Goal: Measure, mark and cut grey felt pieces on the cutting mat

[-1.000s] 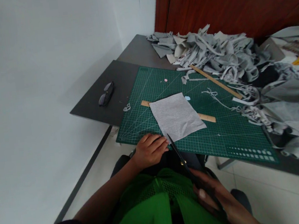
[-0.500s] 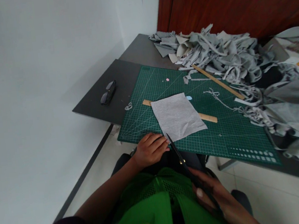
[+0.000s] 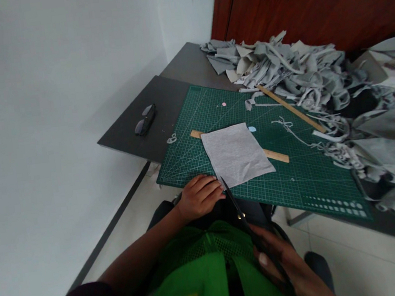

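Resting at the near edge of the mat (image 3: 294, 174), low in the middle of the frame, the left hand (image 3: 200, 196) is laid flat with its fingers loosely curled, pressed down beside the lower left corner of the cloth (image 3: 236, 154); nothing is grasped in it. The right hand (image 3: 287, 264), at the bottom right of the frame, is closed around the handles of the scissors (image 3: 241, 214), whose blades are pointed up and left so that the tips are met at that same corner of the cloth. Whether the blades are parted cannot be told. The cloth, a grey rectangle, is seen lying flat in the middle of the frame on the green mat, over a short ruler (image 3: 275, 155) whose ends stick out on either side. No cut line is visible in it; its edges look whole, so the cutting is judged to be only at its start, with nearly the whole sheet left to be cut. A longer ruler (image 3: 291, 109) is laid slantwise further up, touching a large heap of scraps (image 3: 304, 75) spread across the upper right. Loose threads (image 3: 291, 129) are scattered on the mat between. Glasses (image 3: 145, 120) are set apart on the table (image 3: 163, 99) at left of centre.
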`<action>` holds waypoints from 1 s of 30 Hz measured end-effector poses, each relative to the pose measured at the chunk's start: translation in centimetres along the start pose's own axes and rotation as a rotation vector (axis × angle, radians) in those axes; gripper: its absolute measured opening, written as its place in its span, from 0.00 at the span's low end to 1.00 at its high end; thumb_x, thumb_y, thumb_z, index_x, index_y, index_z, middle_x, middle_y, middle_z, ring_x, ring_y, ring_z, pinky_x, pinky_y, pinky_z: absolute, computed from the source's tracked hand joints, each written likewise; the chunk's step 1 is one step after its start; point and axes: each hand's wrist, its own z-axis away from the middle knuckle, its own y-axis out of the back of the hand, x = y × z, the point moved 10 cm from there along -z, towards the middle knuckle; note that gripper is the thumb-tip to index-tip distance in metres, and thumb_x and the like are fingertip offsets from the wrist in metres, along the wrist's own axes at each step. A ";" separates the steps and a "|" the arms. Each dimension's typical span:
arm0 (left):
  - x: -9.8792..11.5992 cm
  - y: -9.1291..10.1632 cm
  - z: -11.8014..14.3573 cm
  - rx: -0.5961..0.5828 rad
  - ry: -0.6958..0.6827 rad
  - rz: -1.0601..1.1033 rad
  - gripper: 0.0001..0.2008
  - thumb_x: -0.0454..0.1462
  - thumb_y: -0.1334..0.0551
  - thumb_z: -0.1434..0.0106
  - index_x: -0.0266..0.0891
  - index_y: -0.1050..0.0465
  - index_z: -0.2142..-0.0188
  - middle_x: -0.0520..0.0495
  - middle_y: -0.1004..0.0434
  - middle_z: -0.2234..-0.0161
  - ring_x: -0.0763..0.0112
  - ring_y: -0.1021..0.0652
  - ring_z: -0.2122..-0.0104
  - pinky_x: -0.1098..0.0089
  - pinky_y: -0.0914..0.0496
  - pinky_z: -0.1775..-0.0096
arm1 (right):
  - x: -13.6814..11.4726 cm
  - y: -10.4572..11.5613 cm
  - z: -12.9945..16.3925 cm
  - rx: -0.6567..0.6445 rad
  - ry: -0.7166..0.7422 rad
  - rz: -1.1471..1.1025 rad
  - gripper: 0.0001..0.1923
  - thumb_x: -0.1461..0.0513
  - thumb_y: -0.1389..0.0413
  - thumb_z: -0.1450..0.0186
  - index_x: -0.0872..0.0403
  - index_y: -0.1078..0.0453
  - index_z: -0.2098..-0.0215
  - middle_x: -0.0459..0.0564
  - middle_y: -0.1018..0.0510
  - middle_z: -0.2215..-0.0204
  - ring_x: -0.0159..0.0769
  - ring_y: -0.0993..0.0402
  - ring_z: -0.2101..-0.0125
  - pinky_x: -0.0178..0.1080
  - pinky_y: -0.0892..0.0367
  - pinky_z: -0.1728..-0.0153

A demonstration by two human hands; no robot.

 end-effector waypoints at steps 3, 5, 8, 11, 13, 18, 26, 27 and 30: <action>0.0 0.1 -0.2 0.000 0.003 0.008 0.05 0.39 0.32 0.29 0.41 0.22 0.56 0.51 0.13 0.57 0.64 0.15 0.55 0.60 0.21 0.50 | 0.3 -0.3 0.1 -0.040 -0.040 -0.032 0.40 0.36 0.44 0.32 0.45 0.33 0.29 0.59 0.21 0.39 0.58 0.31 0.34 0.60 0.42 0.31; 0.0 0.1 -0.2 -0.005 0.003 0.012 0.05 0.39 0.31 0.29 0.41 0.22 0.56 0.50 0.13 0.57 0.64 0.15 0.55 0.60 0.21 0.49 | 0.8 -0.4 0.2 -0.050 -0.052 -0.067 0.41 0.37 0.43 0.33 0.45 0.34 0.28 0.60 0.21 0.38 0.58 0.30 0.34 0.58 0.39 0.32; 0.0 0.1 -0.2 -0.003 0.000 0.026 0.07 0.38 0.30 0.31 0.39 0.22 0.56 0.49 0.13 0.57 0.63 0.16 0.54 0.60 0.21 0.49 | 1.5 -0.5 0.2 -0.049 -0.045 -0.095 0.41 0.37 0.42 0.33 0.44 0.35 0.28 0.59 0.22 0.38 0.58 0.29 0.35 0.58 0.34 0.35; 0.0 0.0 0.0 -0.008 0.000 0.028 0.08 0.39 0.30 0.31 0.40 0.22 0.55 0.48 0.13 0.57 0.63 0.16 0.53 0.59 0.22 0.48 | 2.2 -0.4 0.3 -0.040 -0.070 -0.083 0.42 0.36 0.43 0.33 0.45 0.35 0.28 0.60 0.21 0.38 0.58 0.31 0.34 0.59 0.35 0.35; 0.0 -0.1 0.2 -0.014 0.001 0.025 0.08 0.39 0.30 0.31 0.41 0.21 0.53 0.49 0.13 0.56 0.64 0.17 0.52 0.59 0.22 0.48 | 2.4 -0.3 0.3 -0.036 -0.087 -0.069 0.42 0.37 0.43 0.33 0.46 0.35 0.28 0.59 0.21 0.38 0.58 0.34 0.32 0.61 0.39 0.33; 0.0 -0.2 0.2 -0.011 0.000 0.021 0.09 0.38 0.30 0.31 0.41 0.21 0.53 0.49 0.13 0.56 0.63 0.17 0.52 0.59 0.22 0.48 | 3.1 0.2 0.4 0.000 -0.067 -0.102 0.42 0.37 0.42 0.33 0.47 0.34 0.28 0.60 0.23 0.37 0.57 0.31 0.33 0.58 0.41 0.31; 0.0 -0.1 0.0 -0.008 -0.006 0.013 0.06 0.39 0.31 0.30 0.42 0.21 0.55 0.49 0.13 0.57 0.64 0.17 0.54 0.60 0.22 0.49 | 2.8 0.1 1.1 0.008 -0.063 -0.086 0.38 0.38 0.43 0.32 0.42 0.32 0.29 0.55 0.24 0.35 0.56 0.34 0.31 0.55 0.40 0.31; 0.0 -0.1 0.0 -0.006 -0.005 0.014 0.06 0.40 0.31 0.30 0.42 0.21 0.55 0.49 0.13 0.57 0.64 0.17 0.54 0.60 0.22 0.49 | 3.0 0.4 1.3 0.026 -0.074 -0.078 0.38 0.38 0.43 0.32 0.42 0.32 0.30 0.54 0.24 0.35 0.56 0.37 0.30 0.55 0.43 0.29; 0.0 0.0 0.0 0.005 0.001 0.019 0.07 0.40 0.31 0.30 0.41 0.21 0.55 0.49 0.13 0.57 0.65 0.17 0.54 0.60 0.22 0.49 | 4.1 0.8 1.5 0.050 -0.107 -0.067 0.39 0.37 0.42 0.33 0.44 0.32 0.30 0.56 0.25 0.34 0.57 0.38 0.29 0.59 0.44 0.29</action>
